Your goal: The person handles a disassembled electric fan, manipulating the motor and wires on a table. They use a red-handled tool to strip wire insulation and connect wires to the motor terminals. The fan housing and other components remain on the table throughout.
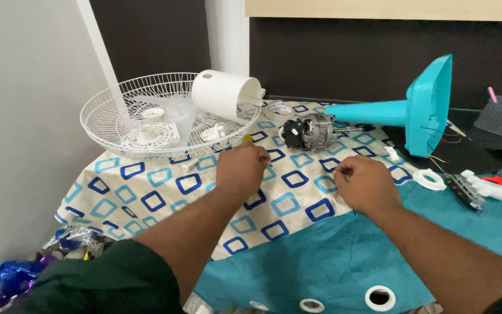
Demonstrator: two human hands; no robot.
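both hands fisted — knuckles up

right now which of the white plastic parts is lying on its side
The big white cylindrical cover, tipped over on the rim of the wire fan guard. The other white parts inside the guard lie flat.

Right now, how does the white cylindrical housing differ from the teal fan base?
The white cylindrical housing lies on its side in the wire fan guard; the teal fan base lies on the cloth-covered table. The housing is a short round drum; the base is a long cone ending in a squarish foot. Loose wires trail from the base, none visibly from the housing. Both are plastic, tipped over, beyond both hands.
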